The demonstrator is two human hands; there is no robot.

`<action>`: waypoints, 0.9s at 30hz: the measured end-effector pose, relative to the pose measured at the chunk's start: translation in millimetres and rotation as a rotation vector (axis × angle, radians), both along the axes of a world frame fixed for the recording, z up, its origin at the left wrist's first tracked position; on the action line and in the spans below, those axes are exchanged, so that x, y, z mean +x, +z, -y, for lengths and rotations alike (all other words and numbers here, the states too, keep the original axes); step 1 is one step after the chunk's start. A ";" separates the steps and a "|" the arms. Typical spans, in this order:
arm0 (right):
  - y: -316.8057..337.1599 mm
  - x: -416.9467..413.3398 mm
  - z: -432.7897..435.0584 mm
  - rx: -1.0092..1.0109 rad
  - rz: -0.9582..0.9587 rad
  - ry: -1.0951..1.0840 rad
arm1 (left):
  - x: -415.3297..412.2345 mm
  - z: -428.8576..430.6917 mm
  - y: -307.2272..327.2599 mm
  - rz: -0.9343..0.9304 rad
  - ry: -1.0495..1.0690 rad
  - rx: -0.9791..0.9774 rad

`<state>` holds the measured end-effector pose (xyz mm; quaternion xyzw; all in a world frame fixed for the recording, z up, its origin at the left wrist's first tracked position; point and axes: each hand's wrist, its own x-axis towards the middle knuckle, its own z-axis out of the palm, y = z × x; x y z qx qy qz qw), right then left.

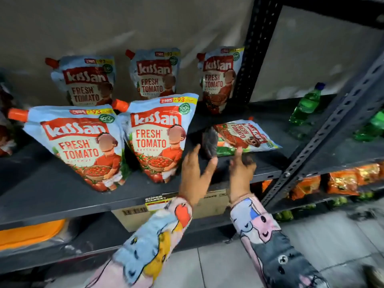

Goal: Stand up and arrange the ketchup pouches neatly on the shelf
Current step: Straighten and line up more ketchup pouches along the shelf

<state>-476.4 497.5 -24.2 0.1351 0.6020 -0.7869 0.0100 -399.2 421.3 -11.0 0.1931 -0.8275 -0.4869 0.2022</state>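
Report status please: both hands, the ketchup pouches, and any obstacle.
Left hand and right hand open, empty, reaching. Five pouches standing; lying pouch still flat on shelf. Nothing in the way.

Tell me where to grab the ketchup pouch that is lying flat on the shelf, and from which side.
Grip the flat pouch by its near long edge, coming from the front with both hands. It lies on its back, base to the left and top to the right, so the left hand and right hand can probably swing it upright.

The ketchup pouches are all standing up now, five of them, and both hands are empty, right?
Not quite. The head view shows six: five upright, and one ketchup pouch lying flat on the shelf. The left hand and right hand are indeed empty.
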 end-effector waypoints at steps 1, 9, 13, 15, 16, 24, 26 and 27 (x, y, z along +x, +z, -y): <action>6.4 -9.1 -3.6 -0.109 0.112 0.055 | -21.0 0.4 5.0 0.029 0.032 0.125; 33.0 -43.5 -4.4 -0.206 0.392 0.188 | -109.5 14.5 6.7 0.107 0.120 0.787; 33.5 -46.3 -12.3 -0.213 0.444 0.277 | -97.8 15.1 8.1 0.099 0.122 0.717; 34.5 -49.9 -22.8 -0.168 0.465 0.333 | -92.2 17.8 9.9 0.111 0.083 0.795; 35.3 -53.2 -29.5 -0.160 0.481 0.373 | -89.3 18.1 10.8 0.135 0.028 0.858; 22.4 -57.2 -67.4 -0.144 0.191 0.658 | -62.7 14.0 16.2 0.356 -0.333 0.943; 20.8 -54.6 -65.7 -0.157 0.025 0.686 | -55.0 14.3 12.0 0.230 -0.380 0.926; 20.4 -53.9 -64.6 -0.134 -0.070 0.693 | -53.2 14.2 10.1 0.157 -0.379 0.887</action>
